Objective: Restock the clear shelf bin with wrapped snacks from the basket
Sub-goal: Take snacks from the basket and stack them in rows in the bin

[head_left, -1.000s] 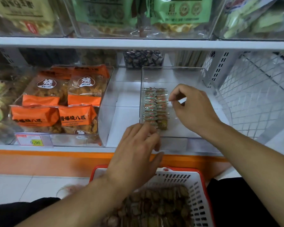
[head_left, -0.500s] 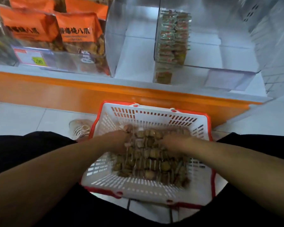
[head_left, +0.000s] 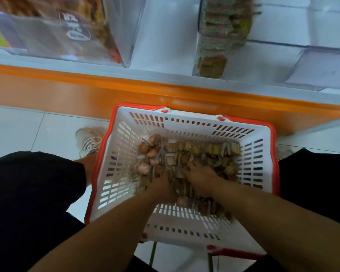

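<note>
A person crouched over a white basket [head_left: 124, 146] with a red rim, set on the tiled floor before an orange-fronted shelf, both hands sunk into a loose heap of wrapped snacks [head_left: 186, 152]. The left hand [head_left: 162, 186] lay buried among the packets with its fingers hidden, so whether it gripped any could not be told. Just beside it, the right hand [head_left: 201, 176] spread over the pile, fingertips down among the wrappers; its hold, too, could not be told. Above and to the right, the clear shelf bin [head_left: 322, 65] held only a short stacked row [head_left: 222, 26] at its left side, most of its floor bare. Judging by the full basket, restocking was barely begun, with many handfuls left.
</note>
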